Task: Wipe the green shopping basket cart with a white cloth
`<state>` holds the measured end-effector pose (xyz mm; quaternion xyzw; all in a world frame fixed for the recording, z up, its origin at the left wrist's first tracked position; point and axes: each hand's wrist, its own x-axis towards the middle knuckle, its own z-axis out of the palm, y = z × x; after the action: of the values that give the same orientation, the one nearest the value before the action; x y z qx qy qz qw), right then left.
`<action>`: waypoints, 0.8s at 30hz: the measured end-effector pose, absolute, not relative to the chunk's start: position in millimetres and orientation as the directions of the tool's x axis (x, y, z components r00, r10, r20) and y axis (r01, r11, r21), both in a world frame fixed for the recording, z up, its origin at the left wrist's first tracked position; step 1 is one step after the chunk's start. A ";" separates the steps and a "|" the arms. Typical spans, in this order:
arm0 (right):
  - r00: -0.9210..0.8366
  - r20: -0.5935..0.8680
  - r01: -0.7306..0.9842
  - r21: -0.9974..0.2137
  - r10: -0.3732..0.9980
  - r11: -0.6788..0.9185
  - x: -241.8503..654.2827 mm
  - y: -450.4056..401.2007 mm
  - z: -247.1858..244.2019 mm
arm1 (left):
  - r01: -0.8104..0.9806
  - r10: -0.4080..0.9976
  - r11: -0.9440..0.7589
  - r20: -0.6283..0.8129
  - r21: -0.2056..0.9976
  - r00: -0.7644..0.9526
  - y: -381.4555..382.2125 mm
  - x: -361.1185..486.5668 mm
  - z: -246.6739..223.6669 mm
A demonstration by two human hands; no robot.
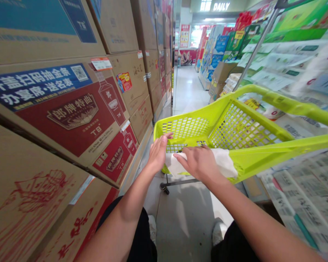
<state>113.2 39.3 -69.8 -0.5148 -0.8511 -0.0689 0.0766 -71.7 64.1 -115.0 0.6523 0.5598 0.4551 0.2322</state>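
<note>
A lime-green plastic shopping cart (262, 160) stands in front of me, its slatted basket turned across the aisle. Over its near side hangs a white cloth (225, 162). My right hand (199, 162) presses on this cloth, with the fingers curled over the rim and the thumb pointing left. At the basket's left corner is my left hand (158, 153), its fingers stretched out over the rim beside the cloth's left end. That hand appears to hold nothing. Its palm side is hidden, as is the part of the cloth under my right hand.
Stacked cardboard cartons (71, 109) form a wall close on my left. White packaged goods (287, 69) fill the right side, behind and below the cart. A cart wheel (164, 188) rests on the tiled floor (187, 83), which runs ahead between displays. My shoes show below.
</note>
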 end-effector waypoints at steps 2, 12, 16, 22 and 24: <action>-0.506 0.220 0.857 0.018 0.834 0.515 98.9 36.1 -74.8 | 0.549 0.952 -0.253 0.307 0.796 -0.006 57.8 -68.4 -108.1; -0.431 0.249 0.898 0.028 0.867 0.438 122.9 41.2 -68.6 | 0.579 0.955 -0.274 0.289 0.768 0.068 68.4 -82.8 -99.3; -0.276 0.257 0.960 0.124 0.926 0.252 158.4 46.5 -60.1 | 0.622 0.965 -0.231 0.258 0.748 0.049 72.5 -79.8 -98.4; -0.229 0.273 0.969 0.151 0.935 0.193 176.5 43.0 -53.2 | 0.351 0.968 -0.205 0.242 0.914 -0.064 85.5 -75.5 -109.4; -0.266 0.265 0.962 0.133 0.927 0.238 167.3 38.9 -55.7 | 0.264 0.961 -0.221 0.256 0.939 -0.107 86.7 -73.6 -114.1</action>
<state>167.3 38.9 -55.7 -0.6024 -0.7840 -0.1349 0.0653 -73.6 86.7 -114.1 0.5795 0.5284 0.5239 0.3324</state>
